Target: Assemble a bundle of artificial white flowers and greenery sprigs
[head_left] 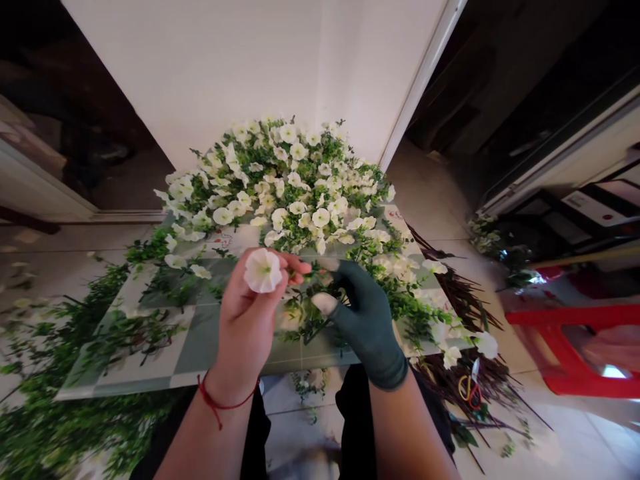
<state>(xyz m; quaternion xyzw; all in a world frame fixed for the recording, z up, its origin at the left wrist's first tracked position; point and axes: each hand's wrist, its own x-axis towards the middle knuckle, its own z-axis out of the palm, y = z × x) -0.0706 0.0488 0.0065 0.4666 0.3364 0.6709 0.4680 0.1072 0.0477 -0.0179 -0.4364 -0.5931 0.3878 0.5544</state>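
Observation:
My left hand (250, 313), bare with a red string at the wrist, holds a white flower (263, 271) whose open face points up toward me. Its thumb and fingers are pinched together. My right hand (363, 313) wears a dark green glove with bare fingertips; thumb and forefinger are apart around green leafy sprigs (313, 307), and whether they grip a stem is unclear. Behind both hands a large heap of white flowers with green leaves (300, 180) covers the back of the low table (200, 340).
Green foliage (75, 427) lies on the floor at left. Brown stems (460, 293) and scissors with yellow and red handles (470, 390) are at right, near a red stool (555, 347). A white panel (260, 67) stands behind the table.

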